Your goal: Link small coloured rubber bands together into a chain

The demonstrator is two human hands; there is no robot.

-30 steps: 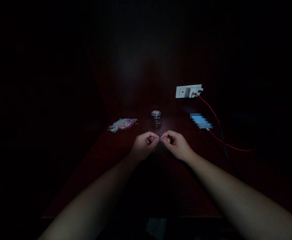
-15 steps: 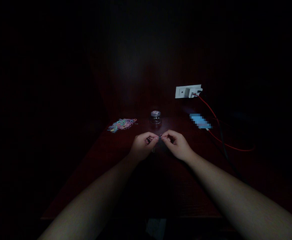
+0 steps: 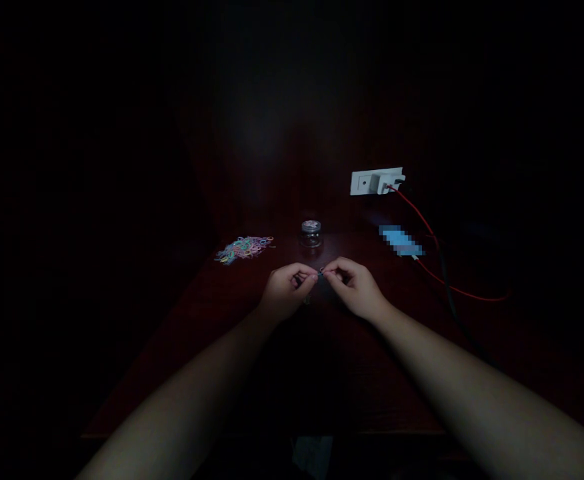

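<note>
My left hand and my right hand meet over the middle of the dark red table, fingertips nearly touching. Both are closed in a pinch on a small bluish elastic band, mostly hidden by the fingers. Under the left hand's fingertips lies a little pale item, too dim to make out. A heap of colourful elastic bands rests to the left, beyond the left hand. Straight behind the hands stands a clear jar with its lid on.
A white wall socket holds a plug, from which a red cable runs down to a blurred-out blue device on the table's right. A black cable hangs there too. Surroundings are very dark.
My right hand has shifted very slightly up and to the right; the left stays put. More of the bluish band shows between the fingertips.
</note>
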